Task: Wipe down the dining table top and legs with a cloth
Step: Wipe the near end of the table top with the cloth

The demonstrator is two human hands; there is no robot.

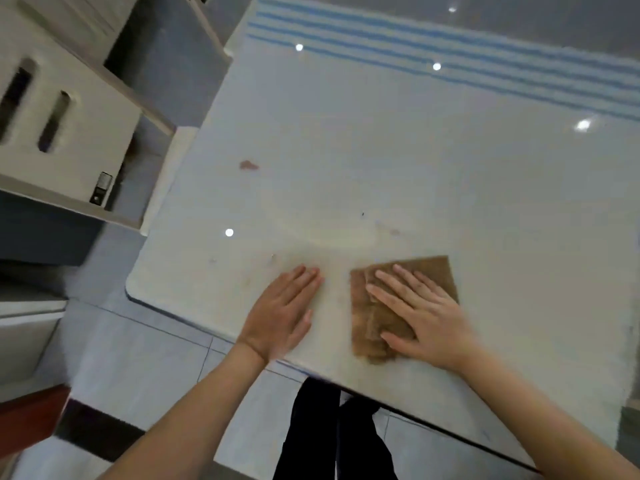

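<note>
The glossy white dining table top [398, 161] fills most of the head view, with its near edge running from lower left to lower right. A folded brown cloth [436, 275] lies flat near that edge. My right hand [422, 313] presses on the cloth, palm down with fingers spread. Just left of the cloth, my left hand [280, 313] rests flat on the bare top with fingers together. A reddish stain [248, 165] and fainter smudges [393, 232] mark the surface. The table legs are hidden.
A white chair back [65, 133] with slots stands at the table's left side. A white cloth with blue stripes [450, 46] lies across the far end. Pale floor tiles [138, 355] and my dark trouser legs [332, 438] show below the near edge.
</note>
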